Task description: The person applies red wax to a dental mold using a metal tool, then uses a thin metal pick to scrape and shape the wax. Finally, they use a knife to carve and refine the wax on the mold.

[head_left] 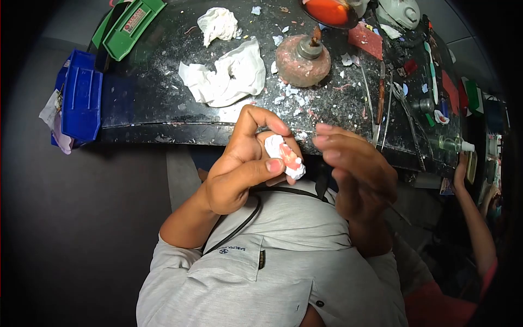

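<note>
My left hand is closed on a small white plaster dental model with pink wax along one side. The thumb presses the near side while the bent index finger arches above. Just right of it, apart from the model, my right hand is raised with fingers stretched and slightly blurred. A thin pointed tool sticks out past its outer edge; the part inside the hand is hidden. Both hands are in front of the bench edge, over my lap.
On the littered black bench are a spirit burner, crumpled tissue, a dish of red liquid and several metal tools. Blue and green trays lie left. A small bottle and another person's arm are right.
</note>
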The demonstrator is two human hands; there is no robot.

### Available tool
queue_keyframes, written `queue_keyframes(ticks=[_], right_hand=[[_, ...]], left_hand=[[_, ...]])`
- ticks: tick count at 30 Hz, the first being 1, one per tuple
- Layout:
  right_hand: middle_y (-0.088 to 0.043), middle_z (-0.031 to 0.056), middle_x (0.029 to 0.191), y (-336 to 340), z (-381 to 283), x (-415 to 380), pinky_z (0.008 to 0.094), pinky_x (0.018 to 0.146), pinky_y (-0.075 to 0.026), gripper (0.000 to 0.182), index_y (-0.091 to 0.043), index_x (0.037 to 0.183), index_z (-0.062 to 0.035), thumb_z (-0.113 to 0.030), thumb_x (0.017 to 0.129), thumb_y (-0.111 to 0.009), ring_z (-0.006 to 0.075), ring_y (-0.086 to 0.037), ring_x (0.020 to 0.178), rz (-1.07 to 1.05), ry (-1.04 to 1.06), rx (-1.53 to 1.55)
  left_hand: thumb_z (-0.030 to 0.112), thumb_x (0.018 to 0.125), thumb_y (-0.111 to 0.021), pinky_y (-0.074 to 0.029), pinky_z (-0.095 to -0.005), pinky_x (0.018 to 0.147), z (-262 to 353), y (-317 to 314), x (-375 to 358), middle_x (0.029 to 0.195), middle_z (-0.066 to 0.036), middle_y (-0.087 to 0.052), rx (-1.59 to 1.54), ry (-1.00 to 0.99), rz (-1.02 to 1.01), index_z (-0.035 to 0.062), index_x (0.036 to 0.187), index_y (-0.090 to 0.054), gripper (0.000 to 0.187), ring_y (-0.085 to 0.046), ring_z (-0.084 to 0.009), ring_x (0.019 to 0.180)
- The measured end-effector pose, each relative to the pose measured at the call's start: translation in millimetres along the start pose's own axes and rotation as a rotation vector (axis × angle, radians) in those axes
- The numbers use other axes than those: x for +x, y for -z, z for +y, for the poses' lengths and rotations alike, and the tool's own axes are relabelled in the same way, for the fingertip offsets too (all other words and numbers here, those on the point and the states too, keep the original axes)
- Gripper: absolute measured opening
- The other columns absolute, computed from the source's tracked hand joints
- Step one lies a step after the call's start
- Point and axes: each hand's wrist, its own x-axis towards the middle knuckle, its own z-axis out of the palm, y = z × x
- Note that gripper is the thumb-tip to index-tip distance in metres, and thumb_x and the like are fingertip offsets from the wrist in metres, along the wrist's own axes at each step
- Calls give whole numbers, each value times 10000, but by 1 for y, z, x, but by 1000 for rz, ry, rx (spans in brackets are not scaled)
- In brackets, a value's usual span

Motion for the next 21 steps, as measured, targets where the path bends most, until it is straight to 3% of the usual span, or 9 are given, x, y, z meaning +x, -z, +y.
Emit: queue_keyframes(ticks=[2,5,7,9,17,20,21], right_hand=[[-720,192,1005,-2,-4,-1,450,940,-570,150,-629,1082,29,-25,943,-640,343,-709,1029,-2,5,208],[-716,193,1026,-3,-6,-2,445,938,-575,144,-629,1072,33,-9,935,-644,335,-707,1040,-35,-22,276],[-715,193,1033,-5,-6,-4,443,937,-576,154,-627,1075,34,-1,927,-650,334,-705,1044,-57,-27,308],[-706,227,929,-7,-7,-5,470,834,-597,223,-636,987,24,-199,987,-637,332,-729,887,-28,-64,289],[-711,221,912,-5,-6,-4,456,829,-603,215,-644,966,40,-174,983,-634,334,-732,883,-57,-72,287],[-710,223,904,-3,-3,-2,450,830,-609,197,-640,966,52,-144,982,-626,341,-732,896,-94,-16,245],[-709,224,900,-2,-2,-1,449,837,-612,189,-637,968,61,-127,982,-621,346,-732,904,-120,31,205]], left_hand=[[75,944,-524,-389,-242,653,1,-1,1,1030,-154,-600,-35,17,-24,50,1282,-308,402,-548,-133,829],[67,901,-532,-386,-245,642,4,-3,1,1028,-170,-608,-77,86,-6,50,1265,-310,427,-544,-137,808],[113,795,-573,-432,-257,618,4,-3,1,1010,-207,-627,-100,136,52,20,1201,-319,488,-609,-185,796],[111,789,-572,-448,-263,626,4,-1,1,1016,-209,-624,-122,141,48,12,1196,-321,488,-610,-191,803],[105,763,-564,-487,-278,618,1,6,2,943,-184,-603,-169,172,29,-26,1161,-327,481,-615,-215,734],[94,766,-543,-500,-291,596,-1,9,2,1024,-202,-554,-213,157,-28,-73,1126,-380,429,-611,-229,680],[71,786,-512,-431,-267,569,-2,9,2,966,-218,-583,-242,167,-31,-26,1164,-364,417,-552,-191,650]])
